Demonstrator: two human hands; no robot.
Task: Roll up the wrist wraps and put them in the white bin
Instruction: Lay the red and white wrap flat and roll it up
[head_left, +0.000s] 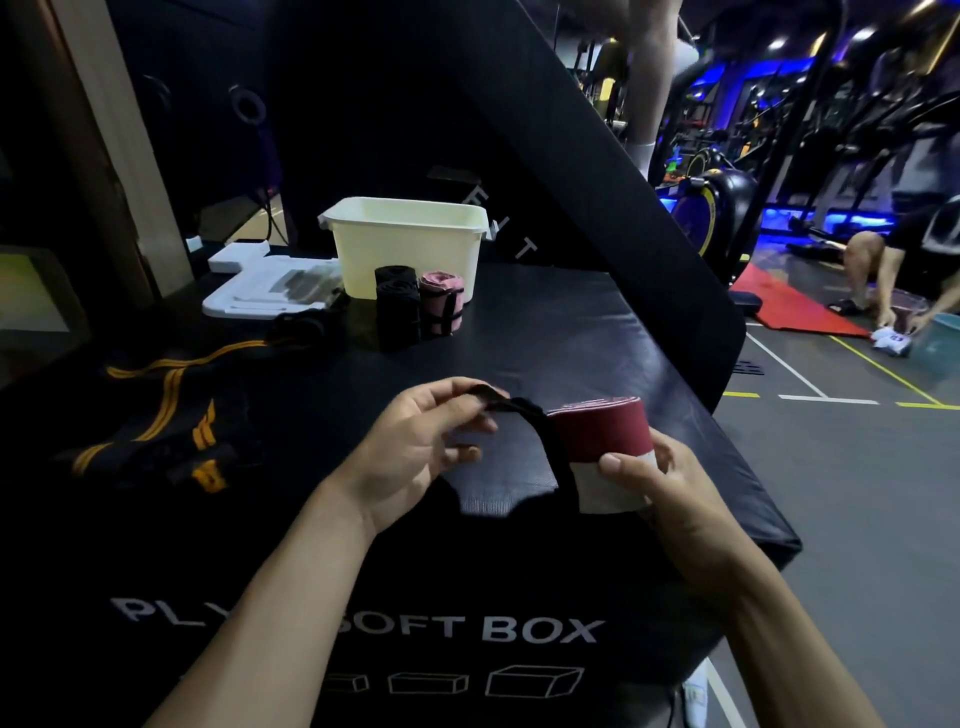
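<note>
My right hand (660, 483) grips a rolled red and white wrist wrap (602, 441) above the black soft box (545, 332). My left hand (415, 447) pinches the wrap's black strap (524, 410), which runs from the roll to my fingers. Farther back stands the white bin (405, 244). In front of it stand two rolled black wraps (397, 312) and a rolled pink wrap (441, 301). At the left lie unrolled black wraps with yellow stripes (166, 410).
A white flat tray (260, 291) lies left of the bin. A tilted black pad (571, 156) leans behind the box. The box's right edge drops to the gym floor (831, 467), where a person crouches at far right (893, 270) among exercise machines.
</note>
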